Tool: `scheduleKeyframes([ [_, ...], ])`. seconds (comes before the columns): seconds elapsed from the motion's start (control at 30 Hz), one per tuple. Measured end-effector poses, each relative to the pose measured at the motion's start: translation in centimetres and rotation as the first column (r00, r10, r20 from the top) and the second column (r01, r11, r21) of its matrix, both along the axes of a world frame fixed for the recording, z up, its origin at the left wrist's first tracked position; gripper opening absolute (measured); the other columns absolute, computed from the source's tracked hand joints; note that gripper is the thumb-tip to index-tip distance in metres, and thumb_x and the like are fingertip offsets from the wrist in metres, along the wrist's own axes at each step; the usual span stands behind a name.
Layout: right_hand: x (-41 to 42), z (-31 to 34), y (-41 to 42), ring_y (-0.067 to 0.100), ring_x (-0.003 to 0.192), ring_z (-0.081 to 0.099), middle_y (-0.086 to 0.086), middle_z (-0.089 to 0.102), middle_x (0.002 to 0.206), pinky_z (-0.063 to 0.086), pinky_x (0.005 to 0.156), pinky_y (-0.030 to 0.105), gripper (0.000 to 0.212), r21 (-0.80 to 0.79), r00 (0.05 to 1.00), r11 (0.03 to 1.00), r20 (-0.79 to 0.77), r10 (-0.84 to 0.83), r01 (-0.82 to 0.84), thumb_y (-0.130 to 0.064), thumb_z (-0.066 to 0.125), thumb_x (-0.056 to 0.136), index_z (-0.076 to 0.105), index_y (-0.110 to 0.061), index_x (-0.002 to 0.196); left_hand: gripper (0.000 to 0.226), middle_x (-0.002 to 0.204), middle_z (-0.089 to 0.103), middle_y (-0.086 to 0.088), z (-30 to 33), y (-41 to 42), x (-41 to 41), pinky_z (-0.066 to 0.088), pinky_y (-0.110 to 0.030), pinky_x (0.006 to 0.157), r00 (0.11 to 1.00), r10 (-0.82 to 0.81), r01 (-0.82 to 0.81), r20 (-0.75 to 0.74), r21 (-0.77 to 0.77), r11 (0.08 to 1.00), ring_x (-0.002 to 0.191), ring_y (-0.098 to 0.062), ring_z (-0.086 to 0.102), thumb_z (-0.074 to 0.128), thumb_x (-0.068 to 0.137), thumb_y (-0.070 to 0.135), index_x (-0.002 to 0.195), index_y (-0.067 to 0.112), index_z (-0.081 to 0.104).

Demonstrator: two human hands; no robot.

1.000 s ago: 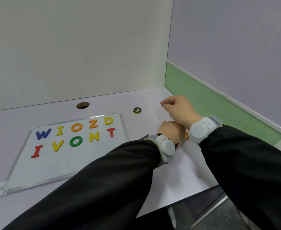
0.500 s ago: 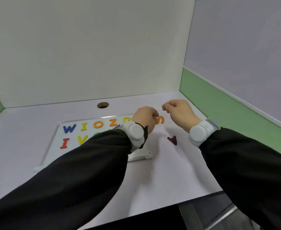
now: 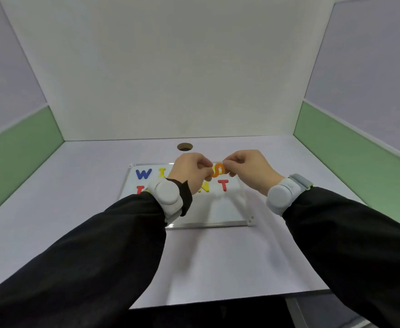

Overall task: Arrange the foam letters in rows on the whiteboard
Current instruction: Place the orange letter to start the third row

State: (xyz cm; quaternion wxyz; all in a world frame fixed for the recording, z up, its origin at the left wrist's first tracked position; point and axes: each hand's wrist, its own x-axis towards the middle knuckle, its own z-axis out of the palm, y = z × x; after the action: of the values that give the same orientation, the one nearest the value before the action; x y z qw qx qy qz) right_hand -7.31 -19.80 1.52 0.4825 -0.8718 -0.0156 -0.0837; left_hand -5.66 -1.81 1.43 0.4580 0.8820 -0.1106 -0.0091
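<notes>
A whiteboard (image 3: 220,213) lies flat on the table ahead of me, with foam letters in two rows. In the upper row a blue W (image 3: 143,174) and part of a yellow I (image 3: 162,172) show; in the lower row a yellow N (image 3: 205,187) and a red T (image 3: 224,185) show. My arms hide the other letters. Above the board's upper right part, my left hand (image 3: 191,171) and my right hand (image 3: 248,168) both pinch an orange S (image 3: 218,170) between their fingertips.
A round cable hole (image 3: 184,146) sits in the table behind the board. White and green partition walls enclose the table on three sides. The table's front edge (image 3: 229,299) runs below my forearms.
My view has swung left, so the board is now centred. Both hands moved from the table right of the board to above it, and my right hand has joined my left on the orange S.
</notes>
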Motion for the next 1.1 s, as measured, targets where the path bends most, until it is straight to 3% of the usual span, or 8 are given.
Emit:
scheduleKeyframes([
  [0.1,0.2,0.1,2.3,0.008,0.070,0.066,0.001,0.075,0.080,0.053,0.064,0.019,0.016,0.019,0.999,0.999,-0.012,0.049,-0.049,-0.022,0.063,0.089,0.075,-0.011,0.087,0.010,0.075,0.075,-0.002,-0.1,2.2,-0.3,0.050,-0.019,0.060,0.998,0.049,-0.050,-0.026,-0.062,0.997,0.068,-0.006,0.072,0.067,0.089,0.015,0.098,0.011,0.068],
  [0.2,0.6,-0.1,4.2,0.011,0.070,0.066,0.004,0.075,0.081,0.054,0.064,0.028,0.018,0.058,0.997,0.995,-0.010,0.076,-0.076,-0.026,0.062,0.089,0.074,-0.013,0.085,0.009,0.075,0.075,-0.007,-0.2,4.0,-0.8,0.059,-0.031,0.067,0.995,0.074,-0.083,-0.074,-0.132,0.988,0.068,-0.011,0.074,0.066,0.089,0.013,0.097,0.008,0.068],
  [0.27,0.8,-0.3,5.1,0.007,0.067,0.064,0.003,0.074,0.079,0.049,0.054,0.021,0.015,0.073,0.997,0.994,0.002,0.075,-0.075,-0.025,0.065,0.089,0.074,-0.013,0.086,0.009,0.075,0.075,-0.007,-0.2,4.9,-1.1,0.058,-0.026,0.064,0.992,0.092,-0.105,-0.084,-0.160,0.981,0.068,-0.012,0.074,0.066,0.090,0.012,0.096,0.006,0.069],
  [0.37,1.1,-0.9,7.0,0.002,0.063,0.062,0.001,0.074,0.076,0.048,0.056,0.015,0.008,0.067,0.993,0.991,0.019,0.115,-0.116,-0.018,0.070,0.084,0.074,-0.012,0.087,0.009,0.073,0.076,-0.007,-0.4,6.7,-1.7,0.050,-0.019,0.058,0.990,0.095,-0.113,-0.103,-0.187,0.976,0.068,-0.013,0.074,0.065,0.089,0.013,0.091,0.007,0.072],
  [0.5,1.5,-2.0,9.5,0.002,0.063,0.064,0.003,0.075,0.079,0.047,0.055,0.014,0.006,0.069,0.987,0.985,0.005,0.160,-0.160,-0.016,0.071,0.083,0.073,-0.012,0.087,0.012,0.079,0.076,-0.004,-0.9,9.6,-2.4,0.048,-0.016,0.058,0.991,0.083,-0.096,-0.109,-0.117,0.988,0.069,-0.014,0.074,0.063,0.090,0.016,0.086,0.009,0.072],
  [0.63,1.4,-2.9,11.1,0.010,0.075,0.069,0.005,0.075,0.088,0.055,0.072,0.022,0.008,0.048,0.972,0.972,-0.015,0.233,-0.232,-0.015,0.074,0.082,0.074,-0.011,0.089,0.012,0.079,0.075,-0.001,-1.9,11.8,-3.2,0.053,-0.022,0.069,0.993,0.074,-0.077,-0.089,-0.030,0.997,0.062,-0.012,0.070,0.065,0.090,0.019,0.089,0.010,0.073],
  [0.87,0.9,-4.6,15.4,-0.002,0.082,0.064,-0.008,0.071,0.086,0.046,0.072,0.005,0.012,-0.087,0.939,0.935,-0.035,0.343,-0.344,-0.015,0.072,0.084,0.076,-0.014,0.095,0.005,0.074,0.070,0.005,-4.8,15.6,-5.2,0.042,-0.021,0.064,0.982,0.187,-0.184,-0.020,0.108,0.977,0.070,-0.008,0.060,0.070,0.085,0.028,0.083,0.024,0.073],
  [1.1,0.8,-5.2,17.9,0.009,0.083,0.066,-0.002,0.073,0.088,0.049,0.074,0.019,0.011,-0.127,0.950,0.942,-0.043,0.309,-0.312,-0.019,0.074,0.082,0.076,-0.012,0.089,0.009,0.075,0.066,0.009,-5.5,17.7,-5.4,0.039,-0.022,0.061,0.968,0.249,-0.248,0.016,0.176,0.953,0.070,-0.009,0.058,0.071,0.084,0.036,0.081,0.027,0.074],
])
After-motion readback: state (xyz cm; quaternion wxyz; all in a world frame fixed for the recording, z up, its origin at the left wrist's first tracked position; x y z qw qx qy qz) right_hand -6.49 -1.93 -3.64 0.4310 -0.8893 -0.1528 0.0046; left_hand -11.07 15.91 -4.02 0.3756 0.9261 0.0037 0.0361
